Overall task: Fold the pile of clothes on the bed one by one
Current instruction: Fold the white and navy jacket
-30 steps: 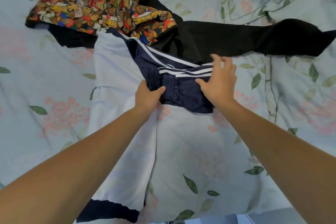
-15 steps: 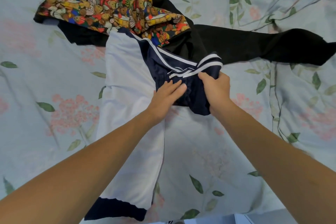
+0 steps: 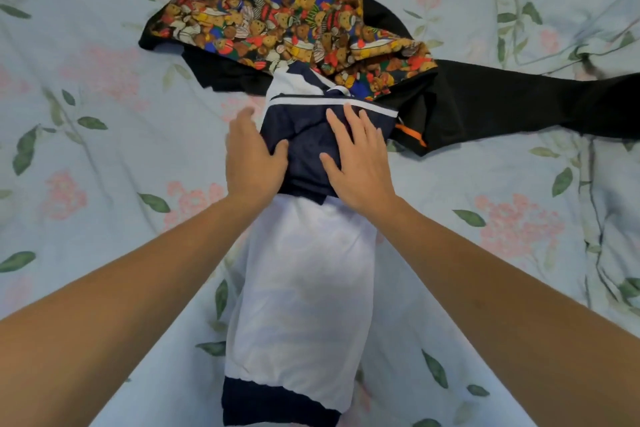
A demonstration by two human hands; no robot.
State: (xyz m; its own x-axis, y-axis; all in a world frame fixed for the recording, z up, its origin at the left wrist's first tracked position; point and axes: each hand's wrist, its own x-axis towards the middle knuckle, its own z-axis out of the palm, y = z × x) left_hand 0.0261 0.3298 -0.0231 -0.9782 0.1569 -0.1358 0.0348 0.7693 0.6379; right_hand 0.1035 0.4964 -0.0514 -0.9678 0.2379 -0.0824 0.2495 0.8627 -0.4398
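A white top (image 3: 304, 288) with navy trim lies lengthwise on the bed, folded into a narrow strip, its navy hem nearest me. Its navy sleeve (image 3: 304, 135) with white stripes is folded across the upper part. My left hand (image 3: 251, 156) rests flat on the sleeve's left edge, thumb on the navy cloth. My right hand (image 3: 360, 152) presses flat on the sleeve, fingers spread. Behind it lie a bear-print garment (image 3: 277, 28) and a black garment (image 3: 502, 97).
The bed is covered by a pale blue floral sheet (image 3: 104, 149), wrinkled at the right. The black garment stretches out to the right edge of view, and a small orange tag (image 3: 410, 135) shows on it beside the sleeve.
The navy sleeve, held bunched in both hands before, now lies folded flat over the white top. Both hands have opened and press on it. The view has shifted toward the pile.
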